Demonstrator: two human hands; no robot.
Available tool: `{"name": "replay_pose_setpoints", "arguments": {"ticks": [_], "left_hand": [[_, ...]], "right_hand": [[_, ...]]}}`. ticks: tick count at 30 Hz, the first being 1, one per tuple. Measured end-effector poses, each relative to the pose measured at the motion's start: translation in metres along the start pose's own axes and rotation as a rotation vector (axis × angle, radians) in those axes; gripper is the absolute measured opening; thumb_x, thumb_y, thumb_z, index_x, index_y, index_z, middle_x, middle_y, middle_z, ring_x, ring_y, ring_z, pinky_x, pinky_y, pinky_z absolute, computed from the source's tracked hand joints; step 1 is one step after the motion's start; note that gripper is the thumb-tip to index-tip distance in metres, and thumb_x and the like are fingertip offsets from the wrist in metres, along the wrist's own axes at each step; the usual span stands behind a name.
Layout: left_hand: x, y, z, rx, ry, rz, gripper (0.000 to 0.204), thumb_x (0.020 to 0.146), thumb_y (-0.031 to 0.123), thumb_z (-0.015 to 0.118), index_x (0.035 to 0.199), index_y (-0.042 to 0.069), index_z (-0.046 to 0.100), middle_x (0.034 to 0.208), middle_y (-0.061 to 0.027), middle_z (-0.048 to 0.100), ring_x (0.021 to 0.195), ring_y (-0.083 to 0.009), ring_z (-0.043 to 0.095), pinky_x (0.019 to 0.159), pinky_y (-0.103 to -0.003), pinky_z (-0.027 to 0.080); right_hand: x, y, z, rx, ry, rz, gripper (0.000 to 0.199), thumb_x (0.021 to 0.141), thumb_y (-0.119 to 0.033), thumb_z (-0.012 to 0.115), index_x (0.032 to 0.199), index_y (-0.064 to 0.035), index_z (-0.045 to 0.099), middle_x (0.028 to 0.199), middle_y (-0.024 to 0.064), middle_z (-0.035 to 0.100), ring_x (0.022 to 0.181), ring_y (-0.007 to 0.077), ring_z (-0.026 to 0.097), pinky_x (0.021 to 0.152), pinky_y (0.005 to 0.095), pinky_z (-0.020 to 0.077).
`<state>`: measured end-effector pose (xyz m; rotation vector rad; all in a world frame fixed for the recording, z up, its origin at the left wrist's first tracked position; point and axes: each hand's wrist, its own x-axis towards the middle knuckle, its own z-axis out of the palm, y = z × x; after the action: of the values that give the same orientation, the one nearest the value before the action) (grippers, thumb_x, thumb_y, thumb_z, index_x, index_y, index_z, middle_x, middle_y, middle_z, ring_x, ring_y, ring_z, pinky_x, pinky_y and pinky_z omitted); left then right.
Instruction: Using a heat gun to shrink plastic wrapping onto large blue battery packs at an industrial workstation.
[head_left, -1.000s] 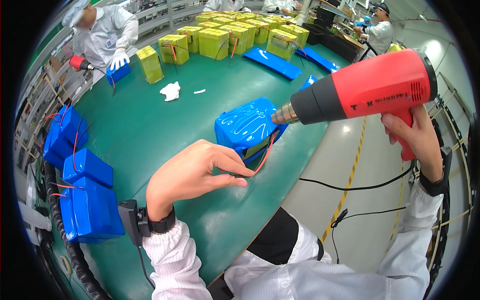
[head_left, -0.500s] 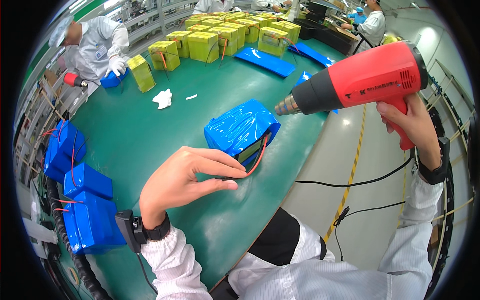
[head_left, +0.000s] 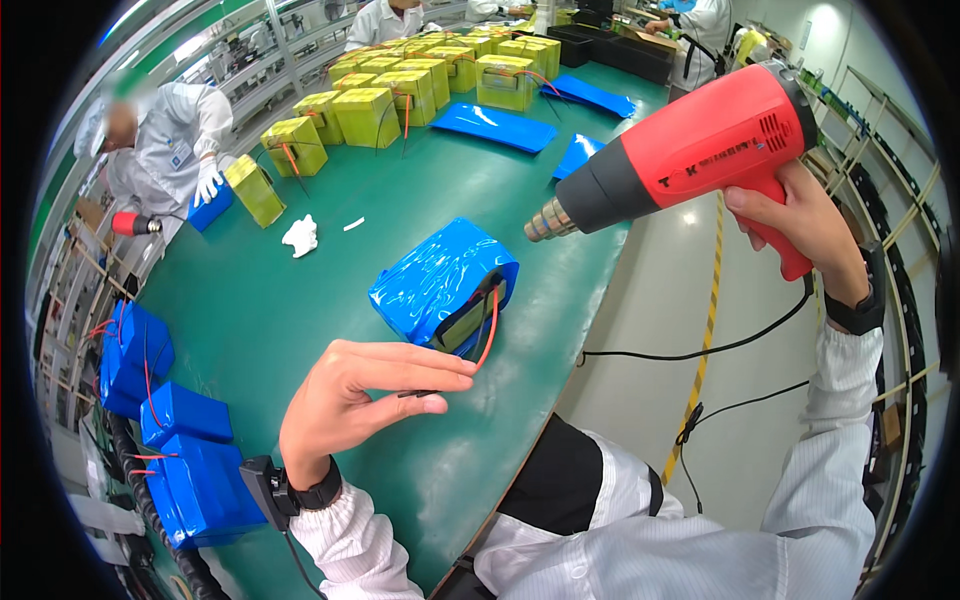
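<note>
A battery pack wrapped in glossy blue film (head_left: pixel 440 283) lies on the green table (head_left: pixel 260 330). Red and black wires (head_left: pixel 488 325) come out of its open near end. My left hand (head_left: pixel 360 400) pinches the ends of those wires between thumb and fingers, just in front of the pack. My right hand (head_left: pixel 805 225) grips the handle of a red and black heat gun (head_left: pixel 690 155), held in the air to the right of the pack, its metal nozzle pointing left and down toward the pack's top.
Several blue wrapped packs (head_left: pixel 165 430) lie at the table's left edge. Yellow packs (head_left: pixel 400 90) and flat blue sleeves (head_left: pixel 500 125) fill the far end. A person in white (head_left: pixel 170 140) works at the far left. A white scrap (head_left: pixel 300 235) lies mid-table. The gun's black cord (head_left: pixel 700 350) hangs over the floor.
The view has shifted, so the pack sits lower and nearer the middle. My left hand has closed its fingers onto the wire ends. The heat gun stays raised to the pack's right.
</note>
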<state>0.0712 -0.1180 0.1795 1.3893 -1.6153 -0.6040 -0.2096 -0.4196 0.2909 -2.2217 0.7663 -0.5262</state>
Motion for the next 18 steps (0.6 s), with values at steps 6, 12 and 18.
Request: {"name": "replay_pose_setpoints", "arguments": {"ticks": [6,12,18], "left_hand": [[0.001,0.003,-0.001,0.018,0.008,0.01,0.021,0.079,0.004,0.077,0.101,0.002,0.078,0.107,-0.0145,0.075,0.097,-0.0273,0.074,0.084,-0.034,0.058],[0.002,-0.002,0.0,0.024,0.047,0.021,0.024,0.076,0.002,0.077,0.1,0.001,0.078,0.103,-0.0149,0.076,0.095,-0.0276,0.074,0.082,-0.034,0.059],[0.007,-0.002,0.009,-0.009,0.131,0.005,0.019,0.08,0.005,0.074,0.096,-0.004,0.076,0.099,-0.0179,0.076,0.093,-0.0298,0.075,0.082,-0.035,0.059]], "right_hand": [[-0.002,0.015,0.003,0.054,-0.026,0.057,0.046,0.087,-0.038,0.077,0.109,-0.0005,0.06,0.075,0.0037,0.061,0.057,0.0116,0.06,0.053,0.026,0.0508],[-0.008,0.058,0.015,0.178,-0.006,0.072,0.046,0.088,-0.038,0.077,0.107,0.0,0.06,0.076,0.004,0.061,0.057,0.0117,0.06,0.053,0.0262,0.0507],[-0.021,0.089,0.035,0.252,-0.014,0.102,0.043,0.09,-0.036,0.075,0.109,-0.0008,0.06,0.078,0.004,0.061,0.058,0.0116,0.06,0.054,0.0271,0.0512]]}}
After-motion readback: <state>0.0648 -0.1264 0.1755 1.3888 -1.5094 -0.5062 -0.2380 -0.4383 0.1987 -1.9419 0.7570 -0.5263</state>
